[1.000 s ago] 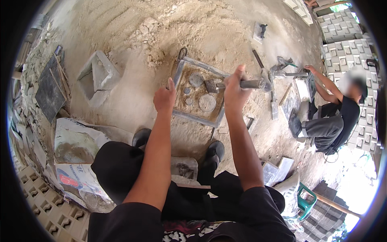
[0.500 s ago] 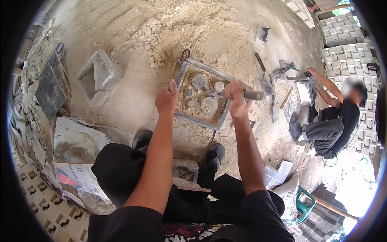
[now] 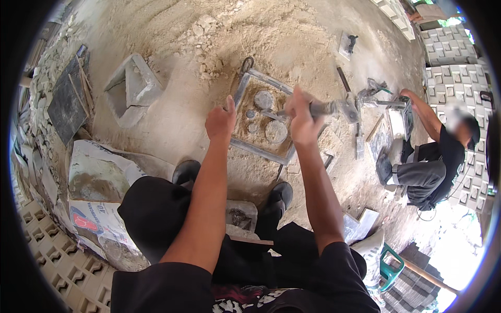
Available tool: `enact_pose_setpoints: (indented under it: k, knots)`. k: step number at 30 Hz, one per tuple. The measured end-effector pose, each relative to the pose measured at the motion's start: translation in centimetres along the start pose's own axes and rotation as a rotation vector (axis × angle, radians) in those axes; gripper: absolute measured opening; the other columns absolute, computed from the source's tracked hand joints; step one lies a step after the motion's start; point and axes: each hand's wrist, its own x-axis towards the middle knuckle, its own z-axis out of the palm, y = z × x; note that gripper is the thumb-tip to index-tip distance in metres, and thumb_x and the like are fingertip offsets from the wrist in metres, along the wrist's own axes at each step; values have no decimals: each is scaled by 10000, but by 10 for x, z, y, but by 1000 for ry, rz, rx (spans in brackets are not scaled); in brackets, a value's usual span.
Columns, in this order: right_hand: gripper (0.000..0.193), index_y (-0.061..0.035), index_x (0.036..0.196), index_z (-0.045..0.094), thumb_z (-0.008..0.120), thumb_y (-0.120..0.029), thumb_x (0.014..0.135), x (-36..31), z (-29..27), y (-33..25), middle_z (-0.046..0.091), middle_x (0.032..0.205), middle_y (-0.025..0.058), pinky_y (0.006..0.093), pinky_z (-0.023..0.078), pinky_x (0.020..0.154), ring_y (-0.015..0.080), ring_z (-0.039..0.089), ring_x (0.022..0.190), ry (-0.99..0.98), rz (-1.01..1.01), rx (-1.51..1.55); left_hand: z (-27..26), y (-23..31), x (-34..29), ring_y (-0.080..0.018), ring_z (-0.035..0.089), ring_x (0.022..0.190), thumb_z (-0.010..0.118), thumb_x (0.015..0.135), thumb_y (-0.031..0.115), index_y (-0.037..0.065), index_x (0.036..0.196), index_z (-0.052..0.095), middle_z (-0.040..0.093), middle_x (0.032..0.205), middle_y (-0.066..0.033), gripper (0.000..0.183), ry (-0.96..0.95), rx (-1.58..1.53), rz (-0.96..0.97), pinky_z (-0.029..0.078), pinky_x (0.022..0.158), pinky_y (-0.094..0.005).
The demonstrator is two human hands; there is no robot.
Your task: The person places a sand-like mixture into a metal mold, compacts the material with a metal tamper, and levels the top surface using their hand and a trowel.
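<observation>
Reaching leftward from the right hand point(image 3: 304, 122), a handled tool point(image 3: 322, 108) is being gripped inside a closed fist, its long axis being held nearly crosswise to the body. Its blurred butt is being pointed outward to the right, while its slimmer end is being held over the inside of a grey rectangular frame point(image 3: 258, 151); whether the packed sand point(image 3: 261, 142) is being touched there cannot be told. The frame is being kept flat on the ground straight ahead, between the two hands, turned slightly askew. The tool's inner end is being aimed between the far large disc point(image 3: 263, 99) and the near large disc point(image 3: 275, 132), both of which are being ringed by sand and are lying nearer the right hand. Two small discs point(image 3: 250, 113) are being bordered by the same sand, closer to the left hand point(image 3: 222, 122). That hand is being placed at the frame's left bar, fingers curled and thumb raised; whether anything is being grasped by it cannot be told. At the far left corner, a metal loop point(image 3: 247, 64) is being left untouched.
</observation>
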Motion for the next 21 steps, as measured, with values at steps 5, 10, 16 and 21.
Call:
enact_pose_setpoints:
  k: [5, 10, 16, 21]
  knots:
    - [465, -94, 561, 397, 491, -187, 1007, 2, 2, 14, 348, 503, -53, 264, 228, 435, 44, 301, 476, 54, 9, -59, 0, 8, -4, -403, 658, 950, 327, 931, 636, -12, 949, 711, 681, 969, -253, 754, 5, -9, -2, 511, 854, -474]
    - [519, -142, 539, 335, 424, -257, 1037, -7, 29, -13, 362, 493, -43, 268, 201, 437, 63, 287, 446, 150, 1, -96, 0, 2, -1, -412, 653, 959, 331, 929, 640, -18, 951, 711, 680, 972, -257, 760, -3, -37, -17, 506, 867, -479]
    - [495, -141, 593, 349, 431, -332, 1042, -4, 33, -26, 344, 512, -52, 255, 192, 438, 49, 264, 459, 158, 81, -138, -3, 2, -3, -411, 656, 959, 329, 923, 657, -9, 985, 703, 680, 974, -253, 767, -6, -13, -34, 515, 860, -475]
    - [468, -87, 638, 389, 483, -327, 1029, -10, 25, -16, 360, 573, -60, 238, 222, 444, 26, 301, 511, 65, -40, -101, 0, 2, -2, -409, 658, 957, 319, 925, 660, -6, 990, 699, 678, 991, -252, 769, -14, -8, -27, 516, 860, -474]
